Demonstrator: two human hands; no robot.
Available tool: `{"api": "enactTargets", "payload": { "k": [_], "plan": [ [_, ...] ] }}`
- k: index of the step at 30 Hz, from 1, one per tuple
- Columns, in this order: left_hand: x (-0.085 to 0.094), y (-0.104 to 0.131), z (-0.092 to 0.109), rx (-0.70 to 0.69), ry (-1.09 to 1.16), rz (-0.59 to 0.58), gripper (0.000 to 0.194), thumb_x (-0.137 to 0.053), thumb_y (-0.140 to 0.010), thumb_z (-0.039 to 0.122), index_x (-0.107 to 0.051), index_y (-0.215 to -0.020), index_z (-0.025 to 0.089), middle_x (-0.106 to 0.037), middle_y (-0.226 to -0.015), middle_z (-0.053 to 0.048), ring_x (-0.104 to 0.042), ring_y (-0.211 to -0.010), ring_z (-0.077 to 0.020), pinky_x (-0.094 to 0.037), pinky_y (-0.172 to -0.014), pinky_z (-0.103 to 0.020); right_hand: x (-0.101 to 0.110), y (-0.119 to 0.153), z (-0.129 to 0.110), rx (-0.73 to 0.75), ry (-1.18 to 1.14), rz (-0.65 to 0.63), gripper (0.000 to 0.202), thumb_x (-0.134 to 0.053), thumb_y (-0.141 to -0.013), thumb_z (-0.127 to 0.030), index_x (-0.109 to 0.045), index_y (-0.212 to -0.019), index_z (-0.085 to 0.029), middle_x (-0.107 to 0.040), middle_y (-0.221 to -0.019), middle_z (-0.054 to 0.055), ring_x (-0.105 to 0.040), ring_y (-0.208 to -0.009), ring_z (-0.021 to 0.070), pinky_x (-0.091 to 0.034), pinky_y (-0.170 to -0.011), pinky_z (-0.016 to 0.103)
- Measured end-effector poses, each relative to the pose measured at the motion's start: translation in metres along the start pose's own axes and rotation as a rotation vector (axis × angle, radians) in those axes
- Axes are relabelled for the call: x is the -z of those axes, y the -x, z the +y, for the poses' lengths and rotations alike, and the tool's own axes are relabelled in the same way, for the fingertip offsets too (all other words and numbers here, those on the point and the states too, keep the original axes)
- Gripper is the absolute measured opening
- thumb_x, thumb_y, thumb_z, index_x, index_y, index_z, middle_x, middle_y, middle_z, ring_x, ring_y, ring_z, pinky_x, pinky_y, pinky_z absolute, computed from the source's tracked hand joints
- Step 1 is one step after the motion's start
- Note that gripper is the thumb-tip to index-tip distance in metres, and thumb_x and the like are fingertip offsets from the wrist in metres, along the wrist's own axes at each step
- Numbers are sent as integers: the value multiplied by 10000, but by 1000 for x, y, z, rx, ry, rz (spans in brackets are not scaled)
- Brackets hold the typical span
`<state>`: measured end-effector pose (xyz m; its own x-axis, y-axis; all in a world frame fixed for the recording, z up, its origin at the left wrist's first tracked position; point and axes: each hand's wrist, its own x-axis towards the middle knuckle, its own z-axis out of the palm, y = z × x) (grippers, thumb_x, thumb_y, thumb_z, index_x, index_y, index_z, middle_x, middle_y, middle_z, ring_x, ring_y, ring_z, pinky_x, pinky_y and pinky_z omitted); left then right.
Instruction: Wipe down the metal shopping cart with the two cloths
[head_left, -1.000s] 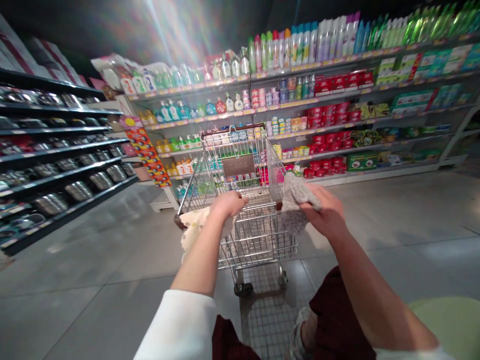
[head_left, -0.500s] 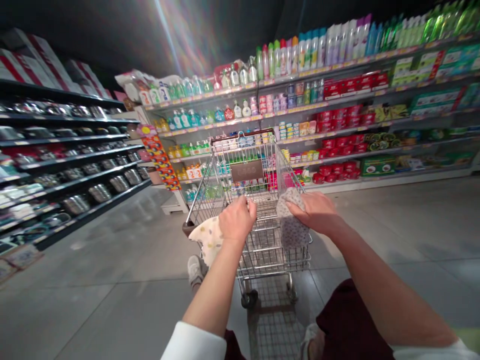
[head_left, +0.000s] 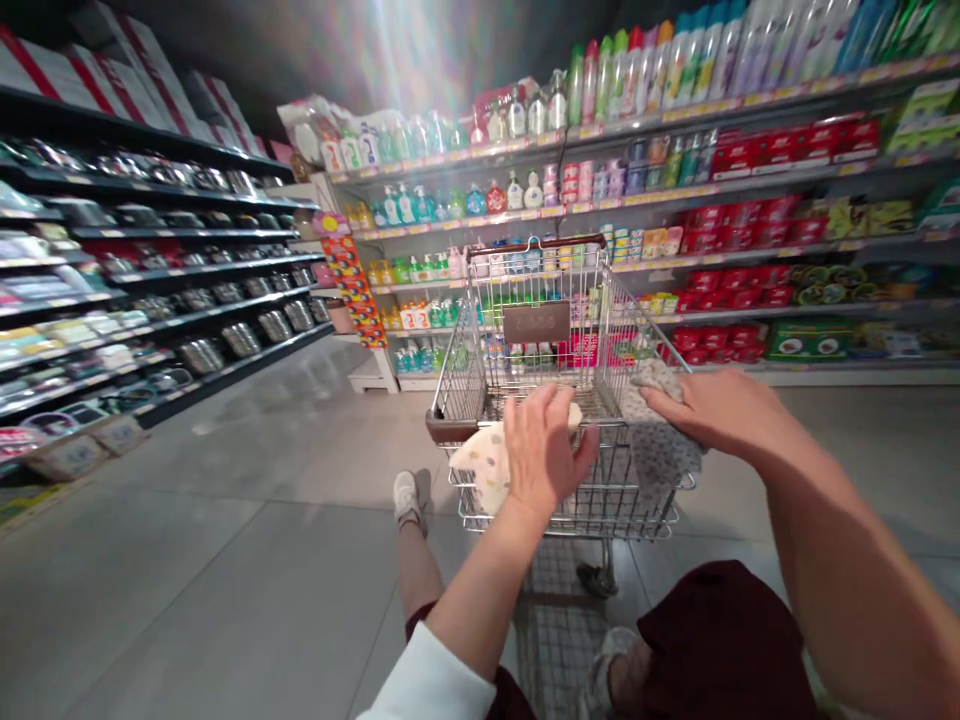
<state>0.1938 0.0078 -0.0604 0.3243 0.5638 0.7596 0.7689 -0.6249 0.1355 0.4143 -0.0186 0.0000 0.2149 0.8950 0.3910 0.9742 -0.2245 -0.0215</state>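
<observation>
A wire shopping cart (head_left: 536, 322) stands in front of me, its basket facing the shelves. My left hand (head_left: 541, 448) rests over a cream spotted cloth (head_left: 484, 462) at the cart's handle, its fingers loosely curved and its thumb held apart. My right hand (head_left: 701, 405) is closed on a grey spotted cloth (head_left: 660, 440) at the right end of the handle. Both cloths hang down in front of the wire basket. The handle shows only at its brown left corner (head_left: 450, 428); the rest is hidden by the hands and cloths.
Shelves of bottles and red packs (head_left: 780, 235) run across the back. Metal pots (head_left: 240, 340) fill a dark shelf unit on the left. A display strip (head_left: 351, 285) hangs at the shelf end. My feet are below, near the cart's wheel (head_left: 596, 578).
My left hand has loosened from a closed grip, its thumb now spread. The view has shifted, so the cart and both hands sit further right. My right hand keeps its grip.
</observation>
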Motion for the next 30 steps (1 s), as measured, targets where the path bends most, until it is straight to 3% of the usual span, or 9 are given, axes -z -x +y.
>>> {"api": "enactTargets", "payload": {
  "k": [3, 7, 10, 13, 16, 19, 22, 25, 30],
  "plan": [
    [-13, 44, -20, -23, -4, 106, 527, -494, -879, 284, -385, -1386, 194, -422, -1434, -179, -320, -1379, -308, -200, -1140, -575, 2, -14, -17, 154, -70, -85, 570, -446, -807, -689, -594, -558, -198, -547, -544, 63, -510, -549, 178, -378, -587, 338],
    [-40, 101, -52, -95, 16, 197, 480, -487, -859, 136, -490, -1332, 219, -417, -1404, -162, -356, -1349, -305, -370, -1055, -496, 5, -23, -35, 293, -310, -372, 596, -338, -865, -677, -600, -646, -188, -648, -700, 80, -587, -666, 196, -423, -618, 314],
    [-59, 142, -61, -13, 2, 143, 401, -528, -855, 138, -587, -1240, 233, -517, -1303, -141, -471, -1237, -277, -406, -1006, -449, 8, -22, -37, 251, -319, -410, 588, -316, -879, -660, -568, -663, -174, -672, -794, 110, -606, -756, 232, -425, -651, 324],
    [-63, 171, -60, 46, -28, 65, 321, -535, -861, 134, -637, -1136, 262, -628, -1169, -85, -565, -1096, -232, -362, -1015, -453, 7, -21, -36, 273, -321, -399, 558, -308, -895, -624, -559, -694, -168, -679, -831, 126, -603, -788, 240, -416, -675, 325],
    [-39, 162, -61, 124, -32, 105, 349, -480, -879, 157, -601, -1196, 239, -641, -1178, -87, -570, -1095, -234, -287, -1061, -484, 4, -23, -36, 271, -305, -407, 545, -312, -894, -615, -559, -702, -169, -674, -822, 126, -599, -782, 239, -412, -683, 324],
    [-2, 115, -67, 233, -77, 358, 387, -480, -873, 170, -549, -1253, 186, -629, -1213, -118, -520, -1188, -261, -217, -1107, -506, 1, -25, -36, 235, -292, -418, 585, -304, -876, -663, -559, -694, -170, -661, -808, 127, -592, -767, 240, -408, -664, 325],
    [16, 73, -77, 160, -85, 478, 386, -530, -858, 173, -558, -1243, 196, -563, -1292, -139, -465, -1247, -273, -275, -1089, -483, 1, -26, -36, 219, -286, -428, 607, -289, -869, -686, -545, -662, -176, -648, -770, 121, -587, -733, 233, -403, -640, 326],
    [-3, 75, -88, 61, -3, 351, 370, -525, -856, 166, -578, -1221, 197, -531, -1279, -141, -462, -1222, -265, -375, -1024, -428, 2, -26, -37, 225, -268, -398, 579, -306, -872, -656, -553, -664, -175, -655, -793, 134, -597, -760, 247, -417, -669, 337],
    [-66, 162, -101, 173, 43, 103, 303, -541, -792, 113, -651, -1058, 206, -564, -1123, -107, -515, -1051, -256, -467, -892, -393, -3, -26, -36, 249, -274, -368, 582, -310, -861, -658, -584, -672, -180, -665, -782, 126, -608, -744, 248, -435, -662, 337]
  ]
}}
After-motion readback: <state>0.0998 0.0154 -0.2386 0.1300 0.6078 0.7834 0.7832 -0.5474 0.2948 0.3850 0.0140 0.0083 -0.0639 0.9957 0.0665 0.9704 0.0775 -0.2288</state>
